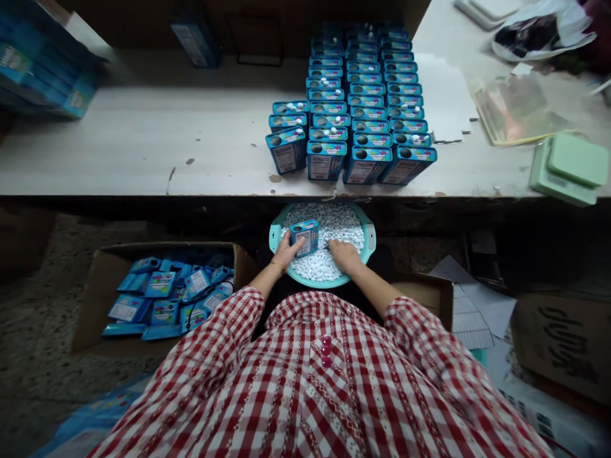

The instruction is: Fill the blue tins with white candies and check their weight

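Note:
A turquoise basin (pixel 324 284) full of small white candies (pixel 319 268) rests at my lap, just under the table edge. My left hand (pixel 285 249) grips a blue candy box (pixel 305 236) over the left side of the basin, its printed side facing me. On the right side, my right hand (pixel 344 254) is down at the candies with its fingers curled together. A small dark spot shows at those fingertips, but I cannot make out what they hold.
Rows of blue candy boxes (pixel 326 159) stand on the white table (pixel 143 146), a few candies on their tops. A carton (pixel 86 305) of blue boxes sits at lower left. A green scale (pixel 570 168) and a plastic sleeve (pixel 520 111) lie at right.

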`<state>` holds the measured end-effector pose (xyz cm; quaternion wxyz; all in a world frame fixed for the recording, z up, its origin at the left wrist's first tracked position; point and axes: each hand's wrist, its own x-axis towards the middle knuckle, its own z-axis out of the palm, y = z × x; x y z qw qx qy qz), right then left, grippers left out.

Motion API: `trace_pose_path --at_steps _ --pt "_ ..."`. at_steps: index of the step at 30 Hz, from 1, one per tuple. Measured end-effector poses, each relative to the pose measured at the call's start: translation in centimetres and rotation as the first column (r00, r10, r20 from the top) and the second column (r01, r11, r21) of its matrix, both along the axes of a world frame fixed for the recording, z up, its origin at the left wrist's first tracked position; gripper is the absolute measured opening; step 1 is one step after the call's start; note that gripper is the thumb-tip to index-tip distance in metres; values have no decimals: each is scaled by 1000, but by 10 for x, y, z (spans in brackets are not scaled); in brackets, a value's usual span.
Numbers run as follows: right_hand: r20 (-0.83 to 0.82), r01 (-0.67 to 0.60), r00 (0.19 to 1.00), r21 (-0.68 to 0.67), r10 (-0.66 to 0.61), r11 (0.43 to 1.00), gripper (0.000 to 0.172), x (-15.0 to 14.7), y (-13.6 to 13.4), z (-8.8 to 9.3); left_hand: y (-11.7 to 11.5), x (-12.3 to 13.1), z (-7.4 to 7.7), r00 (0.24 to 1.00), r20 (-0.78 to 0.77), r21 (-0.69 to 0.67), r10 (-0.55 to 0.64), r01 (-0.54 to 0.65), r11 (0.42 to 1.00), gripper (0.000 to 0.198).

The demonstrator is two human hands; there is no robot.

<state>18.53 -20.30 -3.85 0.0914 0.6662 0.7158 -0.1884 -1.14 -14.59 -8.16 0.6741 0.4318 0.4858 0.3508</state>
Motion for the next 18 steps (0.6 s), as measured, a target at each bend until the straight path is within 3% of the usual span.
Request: trace_pose_path --at_steps 4,7,10,14,18 --pt "-172 68 983 3 -67 998 25 -10 8 -22 -5 11 3 987 155 -150 50 -26 988 62" --pt "-261 86 962 6 -81 996 29 0 7 -21 -7 4 17 974 222 -143 50 -18 990 62" --pt "-313 101 945 12 -93 995 32 8 5 -11 -5 -15 30 974 212 -46 81 -73 996 59" --pt "-333 121 937 19 -108 992 31 22 6 13 2 -41 38 994 0 191 110 -108 976 52" --pt "-355 97 933 101 -56 990 29 38 5 51 5 -44 38 953 -287 367 101 12 930 42"
